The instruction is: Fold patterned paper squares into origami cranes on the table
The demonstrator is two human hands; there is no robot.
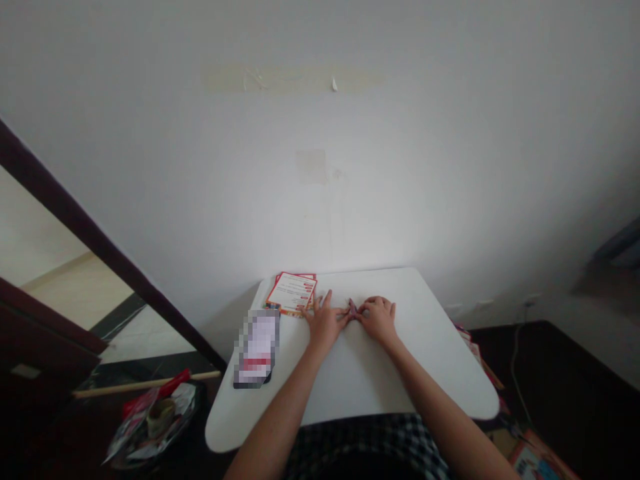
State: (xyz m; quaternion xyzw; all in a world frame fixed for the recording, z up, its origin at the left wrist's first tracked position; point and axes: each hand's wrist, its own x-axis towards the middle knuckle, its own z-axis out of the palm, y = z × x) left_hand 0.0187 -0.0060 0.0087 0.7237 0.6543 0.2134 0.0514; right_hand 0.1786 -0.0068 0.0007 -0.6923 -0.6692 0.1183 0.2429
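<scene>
Checkered cloth (313, 445) lies nearest; toward the far side of the white table (360, 380), left hand (324, 325) and right hand (379, 323) pinch a small, purplish, pointed piece (353, 311).

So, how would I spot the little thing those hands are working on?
Find the white table by the wall. Toward its far side, the left hand and right hand meet at a small purplish piece. It's pointed, and far smaller and darker than the printed cards to its left.
</scene>
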